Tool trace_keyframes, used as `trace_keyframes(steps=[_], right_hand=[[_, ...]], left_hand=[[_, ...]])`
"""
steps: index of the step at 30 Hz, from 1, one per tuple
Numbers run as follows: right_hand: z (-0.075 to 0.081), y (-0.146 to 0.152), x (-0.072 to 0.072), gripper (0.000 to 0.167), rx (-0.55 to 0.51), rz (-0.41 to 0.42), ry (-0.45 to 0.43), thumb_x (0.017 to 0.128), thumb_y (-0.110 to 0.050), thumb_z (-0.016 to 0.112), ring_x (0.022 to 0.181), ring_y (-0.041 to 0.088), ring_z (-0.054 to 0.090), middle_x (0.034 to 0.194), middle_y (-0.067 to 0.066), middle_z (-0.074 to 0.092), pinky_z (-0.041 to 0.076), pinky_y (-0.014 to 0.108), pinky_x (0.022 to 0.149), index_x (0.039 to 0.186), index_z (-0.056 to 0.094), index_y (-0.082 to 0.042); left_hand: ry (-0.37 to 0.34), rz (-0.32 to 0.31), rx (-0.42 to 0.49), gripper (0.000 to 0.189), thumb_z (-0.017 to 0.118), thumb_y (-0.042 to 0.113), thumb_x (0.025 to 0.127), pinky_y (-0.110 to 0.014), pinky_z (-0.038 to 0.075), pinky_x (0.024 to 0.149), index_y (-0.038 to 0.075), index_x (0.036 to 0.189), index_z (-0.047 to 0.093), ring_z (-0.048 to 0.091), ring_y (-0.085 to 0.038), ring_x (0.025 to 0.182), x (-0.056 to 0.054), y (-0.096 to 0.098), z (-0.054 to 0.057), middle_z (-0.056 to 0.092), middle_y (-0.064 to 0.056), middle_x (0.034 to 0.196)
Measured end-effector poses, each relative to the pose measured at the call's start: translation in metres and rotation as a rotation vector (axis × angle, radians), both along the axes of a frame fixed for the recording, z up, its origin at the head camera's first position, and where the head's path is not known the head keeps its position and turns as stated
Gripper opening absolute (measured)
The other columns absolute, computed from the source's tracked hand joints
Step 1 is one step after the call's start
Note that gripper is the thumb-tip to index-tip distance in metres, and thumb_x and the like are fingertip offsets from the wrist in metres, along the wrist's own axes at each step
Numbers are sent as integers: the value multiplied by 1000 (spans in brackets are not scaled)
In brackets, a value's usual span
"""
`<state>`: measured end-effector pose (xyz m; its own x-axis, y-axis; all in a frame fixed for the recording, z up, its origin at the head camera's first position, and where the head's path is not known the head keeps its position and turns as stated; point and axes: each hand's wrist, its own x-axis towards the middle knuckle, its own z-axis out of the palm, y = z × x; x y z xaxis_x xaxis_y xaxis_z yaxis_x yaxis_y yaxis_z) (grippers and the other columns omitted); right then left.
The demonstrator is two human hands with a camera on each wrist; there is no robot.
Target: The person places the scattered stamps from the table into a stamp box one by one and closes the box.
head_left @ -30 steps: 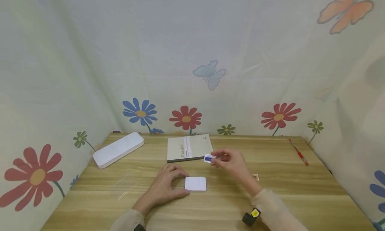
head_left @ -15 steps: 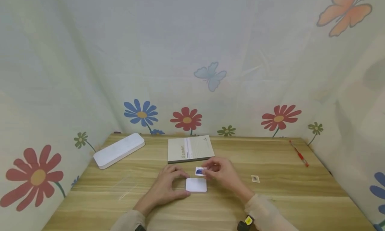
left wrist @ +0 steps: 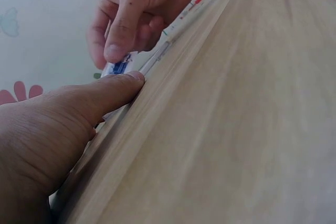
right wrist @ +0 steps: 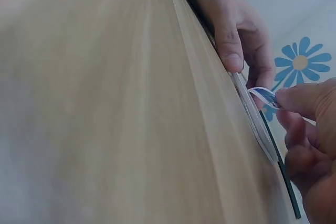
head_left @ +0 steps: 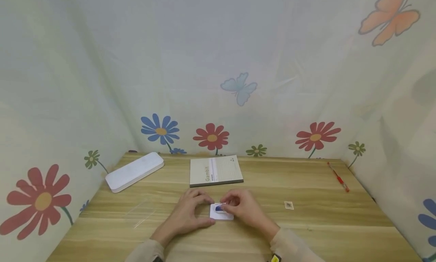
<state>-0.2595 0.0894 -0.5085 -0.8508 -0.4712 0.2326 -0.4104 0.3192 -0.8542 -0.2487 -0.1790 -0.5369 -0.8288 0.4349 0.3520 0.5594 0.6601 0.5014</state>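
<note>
In the head view a small white card (head_left: 222,217) with rounded corners lies on the wooden table in front of the person. My left hand (head_left: 184,212) holds it at its left side, index finger at the far edge and thumb at the near edge. My right hand (head_left: 246,209) pinches a blue postage stamp (head_left: 218,208) with a white border between thumb and index finger, over the card. In the right wrist view the stamp (right wrist: 264,97) bends, its free end right at the card's edge. The fingertips hide part of the stamp.
A second, tan stamp (head_left: 288,205) lies to the right. Behind the hands is a notebook (head_left: 221,171) marked Gambit. A white case (head_left: 135,172) stands back left, a clear film (head_left: 140,214) lies left, and a red pen (head_left: 338,177) back right.
My right hand has brought the blue stamp left and nearer, from beside the notebook to over the card. The tan stamp has come out from behind the right arm. The left hand stays put.
</note>
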Motion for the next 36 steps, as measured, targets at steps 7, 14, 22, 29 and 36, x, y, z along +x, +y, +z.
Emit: trace_keyframes(steps=[7,14,22,29,36], right_hand=[[-11,-7,0,8,108,-70,114,96,-16,88,75,8,59,86,-12,71,47,24,65,101,83,-19],[-17,-14,2,8,205,-135,214,96,-20,89,80,8,61,90,-15,73,47,25,71,102,83,-19],[-13,-16,5,5,263,-156,257,95,-23,90,86,9,62,97,-11,70,49,26,76,98,86,-22],[-14,-15,5,6,262,-131,253,95,-22,91,85,9,61,96,-12,67,49,25,75,97,87,-26],[-14,-15,5,4,259,-134,245,96,-24,90,86,11,62,97,-12,68,48,25,75,99,87,-25]], left_hand=[[-12,-6,17,50,95,63,80,-60,43,113,37,120,79,53,-20,131,1,0,2,64,13,129],[-34,0,10,50,94,64,81,-61,43,114,37,120,79,52,-20,131,2,0,2,64,13,129],[-28,6,8,50,93,65,82,-62,42,113,36,121,79,53,-21,131,1,0,3,64,13,129],[-39,4,6,50,93,65,82,-62,42,114,37,121,78,52,-20,132,1,0,2,64,14,130],[-49,2,15,51,94,62,81,-62,41,115,35,122,79,51,-20,133,1,0,2,64,14,131]])
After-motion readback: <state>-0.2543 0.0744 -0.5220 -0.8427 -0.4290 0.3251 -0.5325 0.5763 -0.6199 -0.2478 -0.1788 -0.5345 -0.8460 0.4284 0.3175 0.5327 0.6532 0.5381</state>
